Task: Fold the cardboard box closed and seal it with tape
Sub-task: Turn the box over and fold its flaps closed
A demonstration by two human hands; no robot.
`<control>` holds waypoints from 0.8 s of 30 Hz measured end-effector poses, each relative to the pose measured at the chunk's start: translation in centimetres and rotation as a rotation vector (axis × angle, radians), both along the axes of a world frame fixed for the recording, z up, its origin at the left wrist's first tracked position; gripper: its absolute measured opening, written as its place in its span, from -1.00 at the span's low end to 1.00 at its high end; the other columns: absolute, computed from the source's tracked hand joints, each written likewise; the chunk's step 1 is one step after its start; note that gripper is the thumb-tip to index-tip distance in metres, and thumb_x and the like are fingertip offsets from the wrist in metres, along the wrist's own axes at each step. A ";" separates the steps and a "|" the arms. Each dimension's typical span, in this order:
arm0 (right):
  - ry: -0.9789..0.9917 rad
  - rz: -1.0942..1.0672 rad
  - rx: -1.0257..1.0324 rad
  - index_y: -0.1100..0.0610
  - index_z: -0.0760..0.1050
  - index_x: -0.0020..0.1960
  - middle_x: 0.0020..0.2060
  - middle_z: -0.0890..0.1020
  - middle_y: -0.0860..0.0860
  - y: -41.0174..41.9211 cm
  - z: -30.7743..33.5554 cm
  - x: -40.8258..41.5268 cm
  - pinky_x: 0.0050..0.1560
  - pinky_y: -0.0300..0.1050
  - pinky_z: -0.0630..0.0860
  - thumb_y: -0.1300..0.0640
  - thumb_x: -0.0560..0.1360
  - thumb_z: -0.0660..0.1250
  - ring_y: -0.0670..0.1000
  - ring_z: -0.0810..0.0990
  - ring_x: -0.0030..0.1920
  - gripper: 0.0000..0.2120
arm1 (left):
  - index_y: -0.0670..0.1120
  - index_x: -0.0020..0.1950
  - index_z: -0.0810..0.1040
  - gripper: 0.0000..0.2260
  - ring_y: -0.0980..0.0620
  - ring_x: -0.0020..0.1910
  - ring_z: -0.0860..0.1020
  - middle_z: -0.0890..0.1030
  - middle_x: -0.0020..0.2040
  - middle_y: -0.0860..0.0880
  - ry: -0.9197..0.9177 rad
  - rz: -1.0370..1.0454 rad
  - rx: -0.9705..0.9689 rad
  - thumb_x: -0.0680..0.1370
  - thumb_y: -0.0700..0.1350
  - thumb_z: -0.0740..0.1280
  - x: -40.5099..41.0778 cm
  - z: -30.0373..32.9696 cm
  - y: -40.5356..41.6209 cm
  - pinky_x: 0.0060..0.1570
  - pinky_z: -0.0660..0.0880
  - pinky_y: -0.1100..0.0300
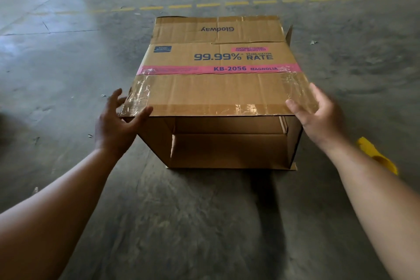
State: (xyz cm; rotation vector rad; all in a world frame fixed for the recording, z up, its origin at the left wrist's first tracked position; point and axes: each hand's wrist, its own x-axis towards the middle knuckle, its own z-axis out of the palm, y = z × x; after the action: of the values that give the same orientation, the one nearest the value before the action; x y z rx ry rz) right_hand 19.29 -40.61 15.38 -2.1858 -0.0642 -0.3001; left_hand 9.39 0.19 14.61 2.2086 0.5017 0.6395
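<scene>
Now | left hand (113,127), right hand (318,116) grip box (218,79) near corners | open floor (204,223) around

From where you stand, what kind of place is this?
Probably a warehouse or factory floor. The bare concrete floor is scuffed and carries a dashed yellow line like an aisle marking, and a printed shipping box lies on it, held by the left hand and right hand.

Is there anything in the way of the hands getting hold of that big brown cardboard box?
Nothing visible. The left hand and right hand already grip the near corners of the brown cardboard box lying on the bare concrete floor.
</scene>
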 end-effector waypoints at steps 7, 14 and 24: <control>0.003 -0.064 0.236 0.14 0.00 0.56 0.49 0.23 0.05 0.9 -3.0 -3.1 0.04 -0.71 0.16 -0.16 0.32 0.44 -0.25 0.21 0.32 0.00 | -0.10 0.42 0.43 -0.42 0.10 0.09 0.62 0.60 0.18 0.03 -0.011 0.049 -0.273 0.46 -0.02 0.53 -1.0 -3.0 -1.4 -0.16 0.50 0.50; 0.135 -0.146 0.107 0.14 0.43 0.38 0.23 0.57 0.14 1.1 -6.4 -2.4 0.12 -0.08 0.43 0.04 0.53 0.33 0.14 0.54 0.22 -0.55 | -0.05 0.15 0.62 -0.81 0.06 0.03 0.66 0.68 0.06 0.04 0.095 0.056 -0.222 0.57 -0.24 0.33 -1.2 -7.1 -1.4 -0.15 0.52 0.39; 0.264 -0.109 0.075 0.22 0.39 0.40 0.25 0.52 0.09 0.6 -8.6 -2.6 -0.04 -0.40 0.30 0.19 0.57 0.27 0.08 0.46 0.28 -0.59 | -0.11 0.17 0.65 -0.77 0.01 0.05 0.66 0.70 0.08 -0.04 0.191 0.042 -0.208 0.57 -0.29 0.32 -0.6 -9.3 -1.4 0.02 0.55 0.19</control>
State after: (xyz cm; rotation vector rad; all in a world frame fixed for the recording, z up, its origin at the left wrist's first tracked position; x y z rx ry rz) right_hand 16.66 -40.02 6.77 -2.1394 0.2109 -0.0711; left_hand 8.75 -1.22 5.35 2.0753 0.6828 0.3805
